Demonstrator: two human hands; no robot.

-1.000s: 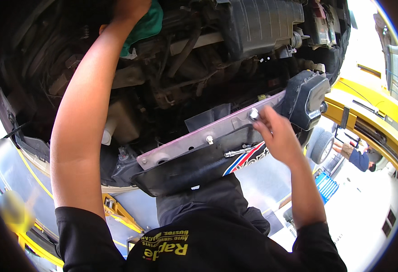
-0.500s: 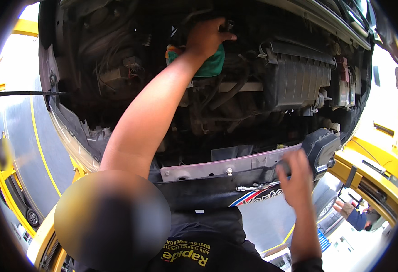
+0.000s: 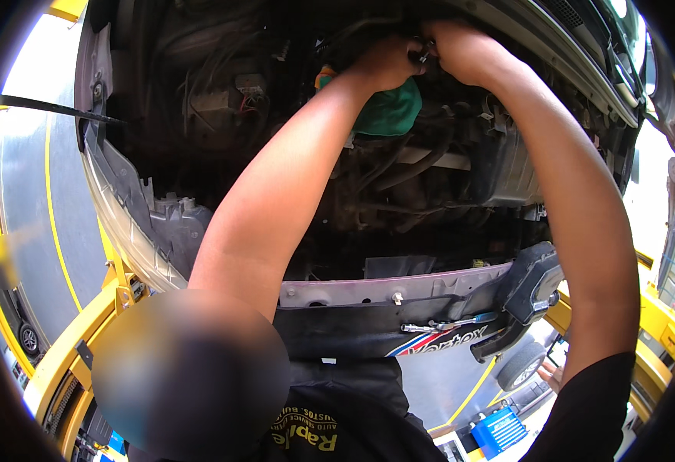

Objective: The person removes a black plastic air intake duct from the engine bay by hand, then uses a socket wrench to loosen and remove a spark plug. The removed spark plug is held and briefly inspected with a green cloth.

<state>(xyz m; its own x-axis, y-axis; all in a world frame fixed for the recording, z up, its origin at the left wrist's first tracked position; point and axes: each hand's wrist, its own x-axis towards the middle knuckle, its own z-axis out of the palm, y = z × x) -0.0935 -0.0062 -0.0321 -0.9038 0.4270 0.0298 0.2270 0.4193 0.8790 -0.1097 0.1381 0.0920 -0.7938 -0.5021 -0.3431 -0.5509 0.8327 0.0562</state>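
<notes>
Both my arms reach into the open engine bay, and my hands meet deep inside it. My left hand is closed around a small dark cylindrical part, its exact kind unclear in the shadow. From the other side my right hand closes its fingers on the same part; its fingertips are partly hidden. Under my left hand hangs a green cloth, with a bit of orange fabric beside my wrist. A ratchet wrench lies on the black cover over the car's front edge.
A pale metal crossmember runs along the front of the bay. A black plastic duct sits at its right end, partly behind my right arm. Hoses and an air filter box fill the bay. Yellow lift frames stand either side.
My right hand has moved from above the ratchet wrench up into the engine bay, joining my left hand at the dark part. The view has shifted slightly. The wrench still lies on the cover.
</notes>
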